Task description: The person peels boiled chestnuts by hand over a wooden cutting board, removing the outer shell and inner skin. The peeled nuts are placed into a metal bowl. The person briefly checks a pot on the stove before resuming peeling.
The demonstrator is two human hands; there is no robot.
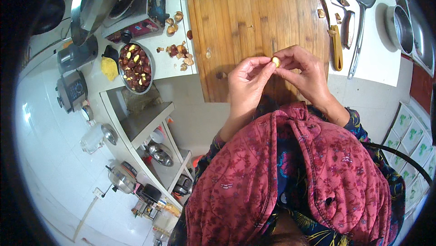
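Observation:
Between the fingertips of both hands I see a small chestnut (pixel 275 62) with its pale yellow flesh showing. My left hand (pixel 250 79) pinches it between thumb and forefinger. From the other side, the fingers of my right hand (pixel 303 70) touch it, thumb just below. Both hands are raised over the near part of a wooden cutting board (pixel 238 18). To the left, a metal bowl (pixel 153 72) holds many brown chestnuts (pixel 136 65), several with yellow flesh exposed. Peeled shells (pixel 180 53) lie scattered between bowl and board.
Right of the board lie a knife with a yellowish handle (pixel 336 50), a metal spatula (pixel 361 24) and a metal pot (pixel 398 30). Back left is a gas stove (pixel 139 28). A yellow cloth-like item (pixel 109 68) sits beside the bowl. Shelves (pixel 153 123) stand lower left.

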